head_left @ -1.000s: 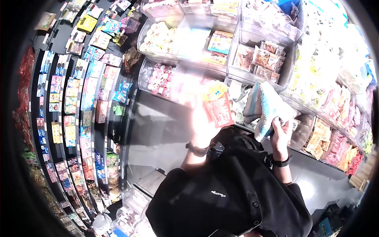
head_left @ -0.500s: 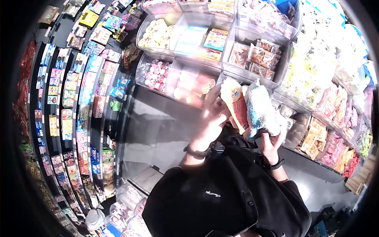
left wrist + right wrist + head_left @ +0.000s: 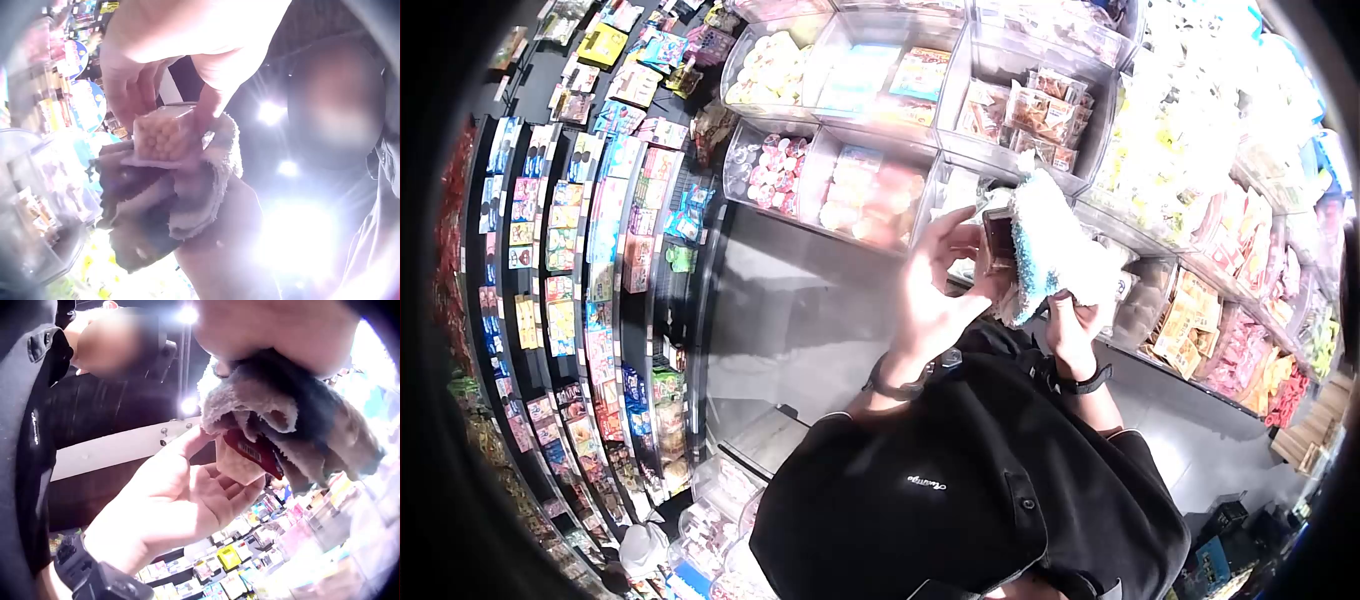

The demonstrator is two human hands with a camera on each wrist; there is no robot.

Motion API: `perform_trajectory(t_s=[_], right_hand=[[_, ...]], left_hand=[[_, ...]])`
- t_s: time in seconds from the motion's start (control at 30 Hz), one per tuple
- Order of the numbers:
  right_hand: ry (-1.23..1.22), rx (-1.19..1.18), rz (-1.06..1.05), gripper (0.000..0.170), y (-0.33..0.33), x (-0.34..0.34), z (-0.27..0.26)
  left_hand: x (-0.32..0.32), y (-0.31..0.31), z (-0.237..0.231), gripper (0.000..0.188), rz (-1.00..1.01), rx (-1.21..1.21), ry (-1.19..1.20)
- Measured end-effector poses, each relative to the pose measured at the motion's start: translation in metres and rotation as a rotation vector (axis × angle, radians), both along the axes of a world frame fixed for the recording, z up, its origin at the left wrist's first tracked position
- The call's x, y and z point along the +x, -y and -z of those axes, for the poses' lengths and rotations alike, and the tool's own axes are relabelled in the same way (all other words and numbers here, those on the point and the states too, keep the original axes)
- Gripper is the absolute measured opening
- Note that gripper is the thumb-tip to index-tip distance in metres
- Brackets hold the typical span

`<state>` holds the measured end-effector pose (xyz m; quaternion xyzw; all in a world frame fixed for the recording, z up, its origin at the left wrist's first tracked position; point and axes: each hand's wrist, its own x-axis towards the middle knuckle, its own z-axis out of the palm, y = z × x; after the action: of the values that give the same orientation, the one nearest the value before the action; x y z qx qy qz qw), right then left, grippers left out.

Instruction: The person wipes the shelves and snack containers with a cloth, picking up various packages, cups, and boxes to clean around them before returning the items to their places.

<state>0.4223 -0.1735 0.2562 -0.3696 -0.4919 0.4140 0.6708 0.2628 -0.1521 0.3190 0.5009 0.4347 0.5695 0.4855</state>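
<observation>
My left hand [image 3: 940, 290] pinches a small snack pack [image 3: 164, 134] between thumb and fingers. In the left wrist view its clear wall shows round beige pieces. Its dark red side [image 3: 253, 453] carries a barcode in the right wrist view. A fluffy white, blue and grey cloth [image 3: 1038, 235] is gripped in my right hand [image 3: 1075, 335], bunched in folds. The pack sits right against these folds, which partly cover it. From the left wrist view, the cloth's grey-brown folds [image 3: 144, 225] hang beneath the pack.
Clear bins of wrapped sweets [image 3: 1040, 115] stand in rows before me. More bins with bagged goods [image 3: 1185, 315] run to the right. Tall shelves of small packets [image 3: 565, 250] line the left side, beyond a grey floor [image 3: 800, 300]. Another bin [image 3: 710, 525] stands at lower left.
My left hand has brought the snack pack rightward against the cloth and turned it, so its red and yellow front no longer shows. The cloth has shifted slightly left in view, still in my right hand.
</observation>
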Motion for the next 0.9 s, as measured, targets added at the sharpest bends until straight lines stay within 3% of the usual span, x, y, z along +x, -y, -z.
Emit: perform_trajectory(t_s=[0.1,0.17,0.23,0.4,0.6,0.7,0.73,0.77,0.9], right_hand=[[-0.049,0.018,-0.003,0.025,0.007,0.000,0.017],[-0.057,-0.062,-0.096,0.036,0.013,0.010,0.023],[-0.266,-0.240,-0.130,0.042,0.019,0.013,0.025],[-0.292,-0.245,-0.166,0.043,0.022,0.020,0.027],[-0.207,-0.267,-0.146,0.038,0.034,0.023,0.036],[0.110,-0.134,-0.049,0.036,0.041,0.025,0.042],[0.088,-0.233,-0.166,0.037,0.047,0.030,0.037],[0.248,-0.001,-0.062,0.039,0.047,0.027,0.037],[0.476,0.186,-0.114,0.041,0.044,0.033,0.031]], left_hand=[[0.004,0.007,0.000,0.053,-0.054,0.064,-0.142],[0.006,0.012,0.003,0.048,-0.036,-0.022,-0.134],[0.006,0.015,0.008,0.045,-0.054,0.071,-0.194],[0.013,0.016,0.013,0.036,-0.113,0.307,-0.427],[0.010,0.017,0.017,0.037,-0.010,0.364,-0.592],[0.012,0.021,0.023,0.032,0.024,0.234,-0.377],[0.017,0.022,0.022,0.030,0.031,0.152,-0.239],[0.020,0.024,0.021,0.028,0.039,0.070,-0.101],[0.017,0.028,0.016,0.029,0.078,-0.201,0.292]])
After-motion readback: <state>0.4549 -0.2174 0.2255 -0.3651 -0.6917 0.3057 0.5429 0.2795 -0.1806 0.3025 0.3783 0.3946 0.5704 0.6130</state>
